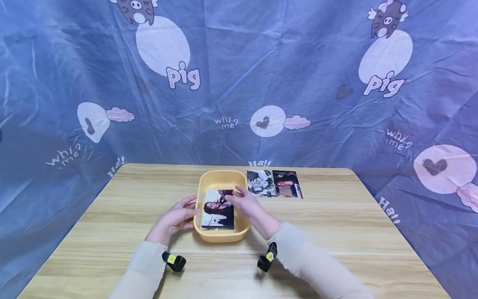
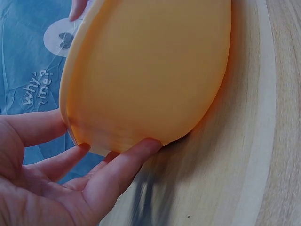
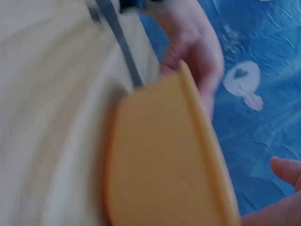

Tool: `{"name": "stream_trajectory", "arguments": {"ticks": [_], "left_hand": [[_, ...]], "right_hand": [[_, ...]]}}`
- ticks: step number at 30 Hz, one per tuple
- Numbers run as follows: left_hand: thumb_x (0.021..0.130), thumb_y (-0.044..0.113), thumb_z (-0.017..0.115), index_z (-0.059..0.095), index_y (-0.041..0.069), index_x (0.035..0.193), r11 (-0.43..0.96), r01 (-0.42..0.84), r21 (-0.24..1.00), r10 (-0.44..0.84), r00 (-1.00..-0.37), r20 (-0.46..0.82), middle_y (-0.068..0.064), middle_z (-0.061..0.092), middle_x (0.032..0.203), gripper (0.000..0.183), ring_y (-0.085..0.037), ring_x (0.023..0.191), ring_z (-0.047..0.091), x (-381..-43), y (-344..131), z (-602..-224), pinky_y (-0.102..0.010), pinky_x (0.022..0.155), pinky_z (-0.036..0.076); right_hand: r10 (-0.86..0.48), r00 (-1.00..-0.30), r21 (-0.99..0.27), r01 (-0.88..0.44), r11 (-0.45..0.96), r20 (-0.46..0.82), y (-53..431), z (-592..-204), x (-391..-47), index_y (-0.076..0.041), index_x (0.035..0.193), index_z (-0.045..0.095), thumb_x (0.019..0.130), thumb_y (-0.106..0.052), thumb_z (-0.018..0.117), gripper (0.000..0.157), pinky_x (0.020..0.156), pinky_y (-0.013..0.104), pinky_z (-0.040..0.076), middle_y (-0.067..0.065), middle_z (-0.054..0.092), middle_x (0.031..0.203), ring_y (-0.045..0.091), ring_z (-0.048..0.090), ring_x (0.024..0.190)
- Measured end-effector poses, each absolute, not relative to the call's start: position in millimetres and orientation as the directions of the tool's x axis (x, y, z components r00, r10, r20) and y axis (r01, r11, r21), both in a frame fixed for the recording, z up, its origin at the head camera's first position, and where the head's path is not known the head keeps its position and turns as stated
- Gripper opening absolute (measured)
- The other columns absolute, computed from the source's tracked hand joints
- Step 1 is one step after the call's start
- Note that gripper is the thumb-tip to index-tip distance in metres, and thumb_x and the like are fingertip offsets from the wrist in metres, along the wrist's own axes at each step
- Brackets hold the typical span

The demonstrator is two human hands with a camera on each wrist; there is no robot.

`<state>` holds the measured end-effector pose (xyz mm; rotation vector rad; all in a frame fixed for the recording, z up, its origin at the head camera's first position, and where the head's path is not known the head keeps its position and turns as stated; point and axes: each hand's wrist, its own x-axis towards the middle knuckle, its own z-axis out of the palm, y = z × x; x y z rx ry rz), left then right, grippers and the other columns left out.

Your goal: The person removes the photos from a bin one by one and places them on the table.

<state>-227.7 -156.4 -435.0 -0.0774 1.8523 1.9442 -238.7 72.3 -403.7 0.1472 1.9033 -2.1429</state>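
Note:
A yellow plastic bin (image 1: 221,238) with rounded corners stands at the middle of the table. Inside it lies a photo print (image 1: 218,211) of a dark-haired person, with further print edges showing under its near edge. My left hand (image 1: 180,216) holds the bin's left side, fingertips against the wall and rim; the left wrist view shows those fingers (image 2: 120,172) spread along the bin's outer wall (image 2: 155,70). Over the right rim reaches my right hand (image 1: 246,203), its fingertips above the print. In the right wrist view, the right hand's fingers (image 3: 286,170) are apart beside the rim.
Two more photo prints, a greyish one (image 1: 260,182) and a dark one (image 1: 286,184), lie side by side behind the bin to the right. A blue printed cloth (image 1: 231,83) hangs behind the wooden table (image 1: 328,232). Black wrist cameras (image 1: 174,261) sit at both cuffs.

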Motion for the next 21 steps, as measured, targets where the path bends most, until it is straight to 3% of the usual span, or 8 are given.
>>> {"name": "stream_trajectory", "arguments": {"ticks": [8, 16, 21], "left_hand": [[0.094, 0.000, 0.052, 0.017, 0.006, 0.154, -0.003, -0.357, 0.934, 0.279, -0.897, -0.342, -0.027, 0.023, 0.155, 0.070, -0.036, 0.119, 0.056, -228, -157, -437, -0.043, 0.088, 0.058], [0.093, 0.000, 0.053, 0.017, 0.005, 0.154, 0.000, -0.352, 0.936, 0.279, -0.899, -0.338, -0.027, 0.022, 0.155, 0.070, -0.038, 0.121, 0.055, -228, -157, -436, -0.043, 0.088, 0.057], [0.093, 0.000, 0.053, 0.017, 0.005, 0.154, -0.001, -0.359, 0.934, 0.279, -0.897, -0.344, -0.028, 0.022, 0.155, 0.070, -0.035, 0.117, 0.057, -229, -158, -436, -0.043, 0.087, 0.058]], "right_hand": [[-0.128, -0.956, -0.965, 0.261, 0.026, -0.263, 51, -427, -229, 0.016, 0.145, 0.021, 0.084, -0.002, 0.063, 0.076, 0.117, 0.052, 0.028, 0.035, 0.036, 0.144, 0.044, 0.037, 0.134], [-0.032, -0.969, -0.967, 0.241, 0.076, -0.244, 51, -426, -234, 0.014, 0.144, 0.026, 0.080, -0.002, 0.064, 0.076, 0.120, 0.052, 0.021, 0.034, 0.027, 0.151, 0.045, 0.027, 0.140], [-0.008, -0.960, -0.956, 0.280, 0.094, -0.282, 48, -431, -240, 0.016, 0.140, 0.032, 0.080, 0.001, 0.063, 0.070, 0.114, 0.049, 0.033, 0.033, 0.040, 0.142, 0.041, 0.043, 0.128]]}}
